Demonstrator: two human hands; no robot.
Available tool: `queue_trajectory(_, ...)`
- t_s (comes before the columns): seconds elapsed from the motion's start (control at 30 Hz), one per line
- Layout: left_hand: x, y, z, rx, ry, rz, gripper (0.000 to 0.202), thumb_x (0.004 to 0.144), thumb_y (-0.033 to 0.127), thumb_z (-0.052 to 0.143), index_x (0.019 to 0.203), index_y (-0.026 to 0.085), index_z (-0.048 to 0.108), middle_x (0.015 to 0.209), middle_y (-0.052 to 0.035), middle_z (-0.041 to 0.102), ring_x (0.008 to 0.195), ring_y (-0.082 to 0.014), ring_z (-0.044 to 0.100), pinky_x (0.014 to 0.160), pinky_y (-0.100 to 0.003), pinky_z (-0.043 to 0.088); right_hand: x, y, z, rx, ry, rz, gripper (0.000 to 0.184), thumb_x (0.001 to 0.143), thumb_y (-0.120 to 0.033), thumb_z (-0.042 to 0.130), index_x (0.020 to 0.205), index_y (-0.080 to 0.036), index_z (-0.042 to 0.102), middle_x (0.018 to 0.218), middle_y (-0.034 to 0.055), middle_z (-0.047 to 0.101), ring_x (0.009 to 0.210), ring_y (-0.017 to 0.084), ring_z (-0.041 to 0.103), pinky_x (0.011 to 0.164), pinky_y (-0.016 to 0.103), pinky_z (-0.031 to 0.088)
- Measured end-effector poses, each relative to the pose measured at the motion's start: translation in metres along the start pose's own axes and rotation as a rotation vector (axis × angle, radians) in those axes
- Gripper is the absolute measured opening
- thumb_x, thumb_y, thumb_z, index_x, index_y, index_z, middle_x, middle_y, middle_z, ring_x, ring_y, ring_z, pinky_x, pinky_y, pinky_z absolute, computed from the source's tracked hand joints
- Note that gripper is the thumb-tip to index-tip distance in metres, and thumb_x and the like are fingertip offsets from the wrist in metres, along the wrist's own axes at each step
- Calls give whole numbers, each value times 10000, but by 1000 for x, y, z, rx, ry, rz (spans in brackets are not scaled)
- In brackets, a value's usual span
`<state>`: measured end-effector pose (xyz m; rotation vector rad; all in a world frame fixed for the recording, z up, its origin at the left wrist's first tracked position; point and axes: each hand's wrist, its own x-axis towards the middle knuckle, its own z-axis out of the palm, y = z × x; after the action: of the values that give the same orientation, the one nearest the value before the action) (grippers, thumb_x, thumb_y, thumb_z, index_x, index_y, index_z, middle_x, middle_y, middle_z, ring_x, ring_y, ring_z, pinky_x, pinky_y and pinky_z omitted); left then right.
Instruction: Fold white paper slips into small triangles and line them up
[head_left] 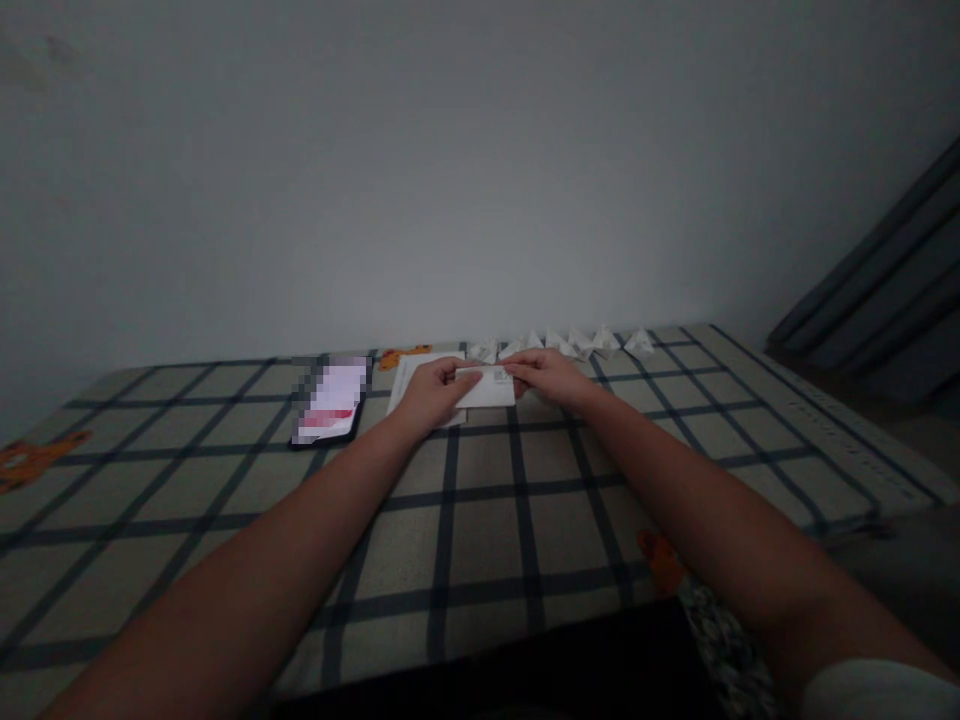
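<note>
Between my two hands is a small white sheet of paper [484, 390] with dark print near its upper right corner. My left hand [435, 390] pinches its left side, thumb on top. At the right end, the fingers of my right hand [551, 378] are closed on the upper corner. More white paper [405, 380] lies flat on the cloth, partly hidden behind my left hand. Just beyond my hands, several small folded paper pieces [604, 341] with pointed tops stand in a row.
A phone [330, 400] with a lit, blurred screen lies left of the papers. Under everything is a checked tablecloth [487, 530] with orange figures. A pale wall [450, 180] rises behind the table, and a dark curtain [885, 260] hangs at the right.
</note>
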<state>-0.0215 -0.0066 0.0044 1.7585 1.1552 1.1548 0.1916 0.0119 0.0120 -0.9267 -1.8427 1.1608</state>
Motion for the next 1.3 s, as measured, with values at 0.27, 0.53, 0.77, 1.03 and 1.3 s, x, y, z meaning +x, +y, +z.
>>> queue_trajectory(0.27, -8, 13, 5, 79, -59, -21, 355, 709, 453, 612, 863, 139, 673, 636, -24, 637, 520, -115, 521, 468, -216, 370, -6, -11, 4, -241, -5, -53, 251, 745, -353, 599, 845, -141, 690, 814, 48, 681, 726, 132, 593, 677, 250, 456)
queue_trajectory(0.53, -7, 10, 3, 268, -25, 128, 266, 736, 376, 578, 814, 157, 708, 729, -39, 684, 636, -140, 573, 582, -243, 423, -10, -17, 7, -293, -63, -52, 253, 741, -357, 591, 797, -123, 671, 768, 48, 668, 692, 124, 580, 635, 236, 426)
queue_trajectory(0.77, -2, 8, -3, 340, -21, 146, 235, 715, 335, 584, 794, 158, 717, 703, -31, 687, 622, -141, 582, 609, -253, 441, -8, -17, -3, -292, -78, -41, 257, 731, -369, 596, 794, -131, 671, 751, 38, 657, 677, 117, 569, 634, 237, 420)
queue_trajectory(1.03, 3, 7, -9, 347, -29, 148, 214, 718, 308, 577, 796, 167, 717, 709, -26, 693, 640, -135, 596, 613, -243, 447, -6, -13, -13, -257, -93, 6, 262, 722, -366, 611, 801, -123, 669, 723, 36, 655, 643, 112, 567, 628, 238, 426)
queue_trajectory(1.3, 2, 4, -9, 294, -10, 109, 227, 711, 304, 572, 815, 157, 712, 735, -36, 700, 669, -147, 615, 621, -244, 466, -6, -10, -12, -224, -76, 22, 260, 710, -367, 622, 787, -121, 662, 707, 32, 647, 638, 108, 560, 619, 234, 427)
